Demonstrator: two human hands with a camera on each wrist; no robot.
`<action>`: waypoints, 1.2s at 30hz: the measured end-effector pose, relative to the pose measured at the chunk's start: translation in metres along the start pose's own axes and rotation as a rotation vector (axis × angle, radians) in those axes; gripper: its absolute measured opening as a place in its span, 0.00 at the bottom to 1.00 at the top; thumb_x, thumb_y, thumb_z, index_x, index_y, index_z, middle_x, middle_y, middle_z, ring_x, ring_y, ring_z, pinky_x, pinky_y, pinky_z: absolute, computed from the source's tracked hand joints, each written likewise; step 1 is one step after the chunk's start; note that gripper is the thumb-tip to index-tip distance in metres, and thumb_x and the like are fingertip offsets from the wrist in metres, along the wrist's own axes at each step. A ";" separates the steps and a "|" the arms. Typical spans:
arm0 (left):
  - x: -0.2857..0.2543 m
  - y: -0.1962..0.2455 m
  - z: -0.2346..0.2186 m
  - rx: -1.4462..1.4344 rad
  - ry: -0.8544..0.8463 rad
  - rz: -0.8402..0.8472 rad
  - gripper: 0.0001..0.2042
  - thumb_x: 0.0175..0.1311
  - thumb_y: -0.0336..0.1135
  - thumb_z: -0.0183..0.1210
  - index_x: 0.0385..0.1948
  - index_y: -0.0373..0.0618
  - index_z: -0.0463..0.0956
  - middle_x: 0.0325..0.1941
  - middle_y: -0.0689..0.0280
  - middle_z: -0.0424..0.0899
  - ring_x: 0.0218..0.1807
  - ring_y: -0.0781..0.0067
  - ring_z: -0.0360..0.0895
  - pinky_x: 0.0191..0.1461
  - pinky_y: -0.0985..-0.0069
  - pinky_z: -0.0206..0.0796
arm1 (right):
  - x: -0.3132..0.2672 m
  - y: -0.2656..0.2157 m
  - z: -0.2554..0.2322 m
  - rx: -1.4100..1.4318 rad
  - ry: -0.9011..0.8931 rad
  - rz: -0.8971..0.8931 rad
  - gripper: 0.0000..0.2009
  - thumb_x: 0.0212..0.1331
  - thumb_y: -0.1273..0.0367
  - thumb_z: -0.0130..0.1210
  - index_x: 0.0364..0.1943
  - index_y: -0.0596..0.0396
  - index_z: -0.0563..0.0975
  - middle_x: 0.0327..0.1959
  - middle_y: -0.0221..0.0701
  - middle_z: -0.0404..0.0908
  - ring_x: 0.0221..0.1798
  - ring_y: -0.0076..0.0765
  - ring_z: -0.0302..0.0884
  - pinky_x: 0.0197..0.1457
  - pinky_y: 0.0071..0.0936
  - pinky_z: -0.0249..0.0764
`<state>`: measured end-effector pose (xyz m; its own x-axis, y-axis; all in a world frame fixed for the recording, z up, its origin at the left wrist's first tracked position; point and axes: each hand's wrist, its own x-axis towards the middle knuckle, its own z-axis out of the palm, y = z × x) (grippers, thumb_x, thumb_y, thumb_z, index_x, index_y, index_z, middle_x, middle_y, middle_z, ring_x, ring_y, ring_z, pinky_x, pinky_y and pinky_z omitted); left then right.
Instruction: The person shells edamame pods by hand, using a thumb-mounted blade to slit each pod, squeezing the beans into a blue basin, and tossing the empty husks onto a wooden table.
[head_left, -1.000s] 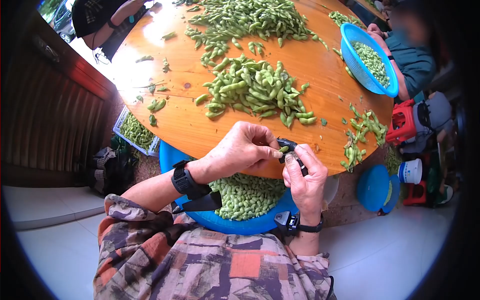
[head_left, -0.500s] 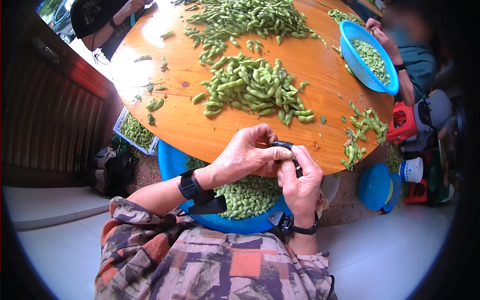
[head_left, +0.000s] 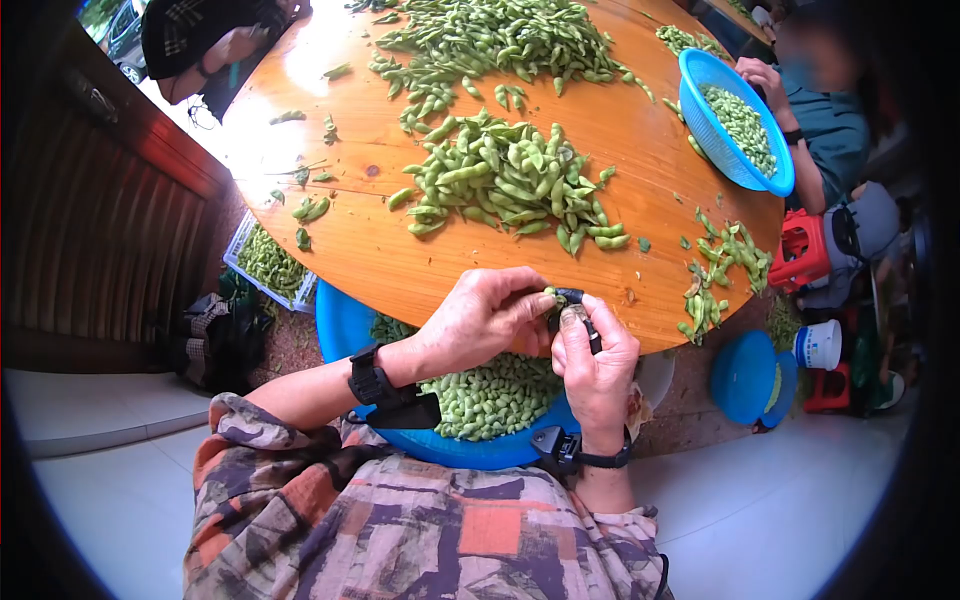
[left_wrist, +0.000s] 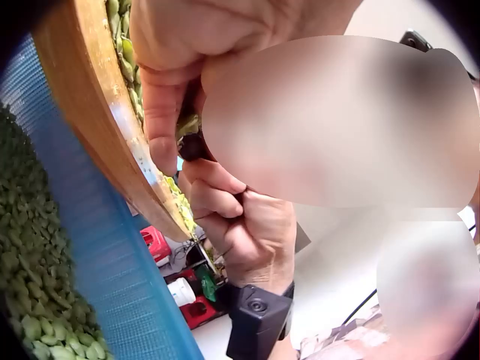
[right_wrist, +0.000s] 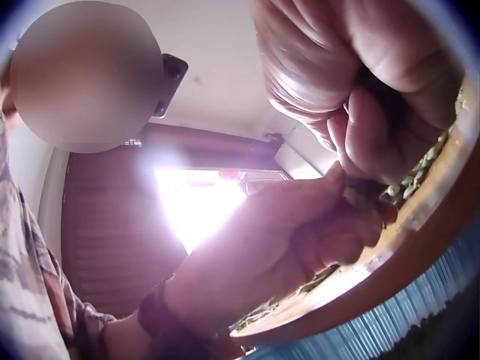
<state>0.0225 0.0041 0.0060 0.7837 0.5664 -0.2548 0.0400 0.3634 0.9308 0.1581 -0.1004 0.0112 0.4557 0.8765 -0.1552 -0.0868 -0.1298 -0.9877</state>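
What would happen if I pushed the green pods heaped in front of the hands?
The green pods would probably spread apart, since they lie loosely over each other. Each looks long, not round, so it would likely slide more than roll.

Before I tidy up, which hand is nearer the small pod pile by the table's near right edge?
Right. The right hand is left of the pile; the left hand is farther left, with the right hand between.

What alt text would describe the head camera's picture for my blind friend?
A person's left hand and right hand meet at the edge of a wooden table, holding a small green piece and a black object. Green pods lie heaped on the table; below the edge, a blue basin holds shelled beans.
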 end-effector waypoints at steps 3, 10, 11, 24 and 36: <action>0.003 -0.010 0.001 -0.278 -0.038 0.118 0.10 0.73 0.35 0.55 0.48 0.39 0.76 0.33 0.67 0.83 0.34 0.81 0.80 0.40 0.81 0.76 | 0.005 0.001 0.007 -0.553 0.132 -0.556 0.07 0.60 0.80 0.54 0.41 0.63 0.77 0.29 0.36 0.75 0.26 0.37 0.76 0.27 0.29 0.70; -0.005 -0.010 0.002 -0.377 0.022 0.030 0.09 0.75 0.36 0.53 0.46 0.40 0.75 0.27 0.72 0.77 0.27 0.85 0.74 0.29 0.85 0.66 | -0.003 0.000 0.019 -0.636 0.134 -0.602 0.09 0.58 0.81 0.54 0.42 0.63 0.77 0.34 0.40 0.75 0.31 0.46 0.78 0.33 0.35 0.75; -0.006 -0.013 0.003 -0.359 0.030 0.052 0.09 0.75 0.35 0.52 0.47 0.40 0.75 0.29 0.72 0.78 0.28 0.84 0.75 0.30 0.85 0.68 | -0.002 0.001 0.018 -0.636 0.134 -0.602 0.09 0.58 0.81 0.54 0.42 0.63 0.77 0.34 0.40 0.75 0.31 0.46 0.78 0.33 0.35 0.75; -0.009 -0.013 0.005 -0.207 -0.005 0.108 0.10 0.73 0.26 0.52 0.53 0.39 0.72 0.34 0.69 0.79 0.32 0.84 0.74 0.39 0.81 0.72 | -0.002 -0.004 0.010 -0.584 0.083 -0.604 0.08 0.58 0.81 0.55 0.41 0.63 0.77 0.33 0.39 0.75 0.31 0.45 0.78 0.34 0.34 0.75; 0.003 -0.006 0.008 -0.503 -0.121 0.151 0.07 0.69 0.27 0.58 0.45 0.40 0.75 0.38 0.63 0.83 0.37 0.76 0.81 0.41 0.79 0.74 | 0.006 -0.015 -0.008 -0.496 0.065 -0.541 0.11 0.58 0.74 0.63 0.44 0.63 0.78 0.33 0.37 0.77 0.33 0.38 0.79 0.35 0.30 0.75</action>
<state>0.0295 -0.0019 0.0020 0.8251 0.5608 -0.0684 -0.3569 0.6113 0.7063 0.1690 -0.0968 0.0251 0.3742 0.8502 0.3703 0.5688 0.1050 -0.8157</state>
